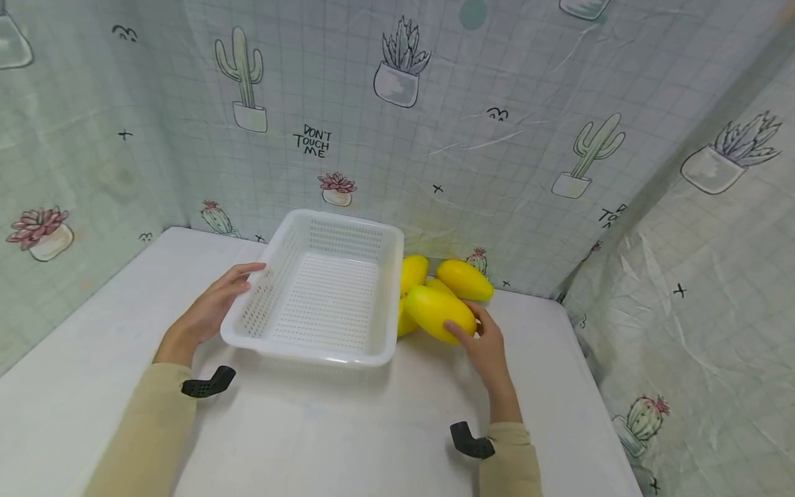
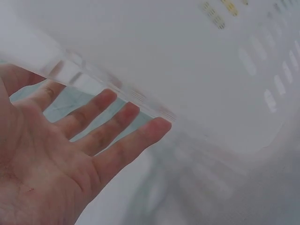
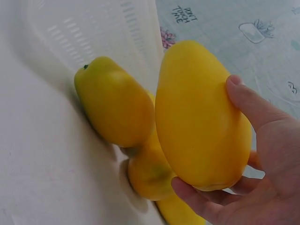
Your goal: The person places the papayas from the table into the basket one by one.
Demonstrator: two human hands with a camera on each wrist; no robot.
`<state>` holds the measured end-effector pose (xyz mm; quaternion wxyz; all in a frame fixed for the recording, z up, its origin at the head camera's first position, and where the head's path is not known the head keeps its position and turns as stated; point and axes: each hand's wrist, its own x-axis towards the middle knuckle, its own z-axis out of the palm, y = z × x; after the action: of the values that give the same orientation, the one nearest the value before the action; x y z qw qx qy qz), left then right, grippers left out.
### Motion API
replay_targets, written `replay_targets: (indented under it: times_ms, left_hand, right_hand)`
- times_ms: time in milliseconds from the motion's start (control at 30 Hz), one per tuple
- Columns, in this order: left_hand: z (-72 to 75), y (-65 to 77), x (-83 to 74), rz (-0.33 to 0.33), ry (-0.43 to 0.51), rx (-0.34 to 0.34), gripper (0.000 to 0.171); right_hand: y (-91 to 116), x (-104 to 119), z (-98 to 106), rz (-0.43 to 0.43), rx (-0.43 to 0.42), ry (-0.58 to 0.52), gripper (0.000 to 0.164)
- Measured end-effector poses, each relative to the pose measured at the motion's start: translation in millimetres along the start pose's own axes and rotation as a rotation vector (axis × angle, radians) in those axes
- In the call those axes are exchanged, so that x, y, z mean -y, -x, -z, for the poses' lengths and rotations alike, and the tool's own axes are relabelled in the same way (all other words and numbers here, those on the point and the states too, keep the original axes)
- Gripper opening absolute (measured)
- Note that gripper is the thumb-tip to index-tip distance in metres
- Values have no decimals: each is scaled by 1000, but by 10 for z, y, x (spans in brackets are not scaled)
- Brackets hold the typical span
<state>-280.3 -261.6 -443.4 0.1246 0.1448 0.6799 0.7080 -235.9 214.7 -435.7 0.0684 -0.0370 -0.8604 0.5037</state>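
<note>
A white plastic basket (image 1: 323,304) with slotted walls stands in the middle of the head view, its inside bare. At its left side is my left hand (image 1: 214,307), fingers touching near the rim. The left wrist view shows these fingers (image 2: 119,152) mostly straight, tips against the basket. My right hand (image 1: 484,342) grips a large yellow mango (image 1: 437,314), thumb on one side and fingertips round its end. In the right wrist view, the held mango (image 3: 201,117) overlaps other mangoes (image 3: 115,103) behind it.
More mangoes (image 1: 462,279) lie close to the basket's right wall, near the back edge of the white table (image 1: 348,428). A cloth printed with cacti (image 1: 428,138) hangs behind and at both sides. Each sleeve carries a black wrist device (image 1: 208,383).
</note>
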Motion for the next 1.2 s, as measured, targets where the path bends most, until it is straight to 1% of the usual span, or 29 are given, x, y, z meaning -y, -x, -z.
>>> replay_targets:
  times_ms: [100,233,367,400,500,600,633,733,900,1000,1100,1200]
  left_hand:
    - [-16,-9,-2,-6,2,13,45]
    - [-25,-20,-3,3,4,20,46]
    - [-39,-30,-29,21,3,7,46]
    - [-43,-36,-33,22,10,4,46]
    - [-51,-61,-37,30,4,8,47]
    - [-66,-92,-20,19,24,25,48]
    - [-70,-101,-15,17,23,28,49]
    - [-82,-120,0,10,38,32,48]
    - [-80,-130,43,9,-25,-2,46]
    - [-79,-128,73,3,-57,-27,46]
    - [-82,-122,91,-3,-56,-31,45]
    - [-93,-124,85,-12,-31,-14,46]
  right_hand:
    - [-6,44,6,1,5,-8,67]
    - [-32,102,8,-8,9,-17,70]
    - [-61,145,9,14,13,-35,69]
    - [-45,190,13,13,16,-40,68]
    - [-40,206,7,20,12,-53,69]
    - [-37,216,1,24,5,-52,70]
    - [-54,186,-7,32,2,-53,71]
    - [-54,218,-15,47,1,-61,69]
    - [-67,263,-59,66,3,-89,71]
    - [-85,283,-101,61,3,-99,70]
    - [-97,305,-139,45,-1,-104,69]
    - [-102,343,-162,41,-6,-120,67]
